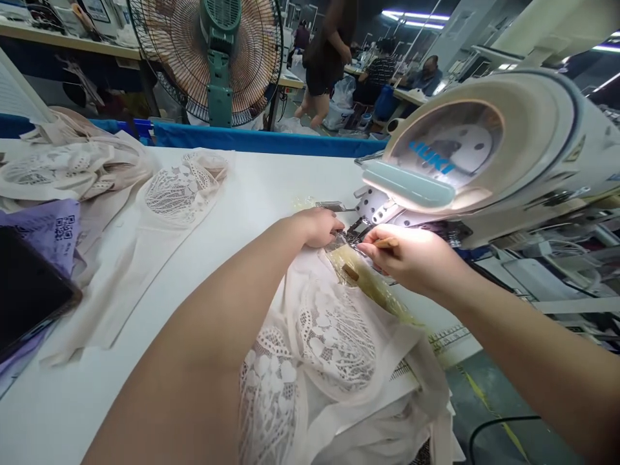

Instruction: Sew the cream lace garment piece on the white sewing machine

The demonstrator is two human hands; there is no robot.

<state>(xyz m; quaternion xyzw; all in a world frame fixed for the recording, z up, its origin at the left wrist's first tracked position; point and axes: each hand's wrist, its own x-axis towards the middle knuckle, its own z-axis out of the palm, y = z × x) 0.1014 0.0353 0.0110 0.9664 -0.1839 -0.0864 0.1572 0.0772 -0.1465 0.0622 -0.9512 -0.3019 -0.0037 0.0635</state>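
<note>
**Lace held flat at the needle**

We see the left hand [317,226] pressing the lace garment [329,342] flat, fingers curled onto it, beside the presser foot [356,231] — while the right hand [407,255] pinches its edge (steadying the seam). Open table [242,194] lies leftward; the sewing machine [484,148] crowds the right.

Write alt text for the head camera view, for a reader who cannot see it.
Two bare hands feed pale lace fabric under the needle area of a white sewing machine: the left hand presses the fabric flat, the right hand pinches its edge. More lace pieces lie on the white table, with a green fan behind.
</note>
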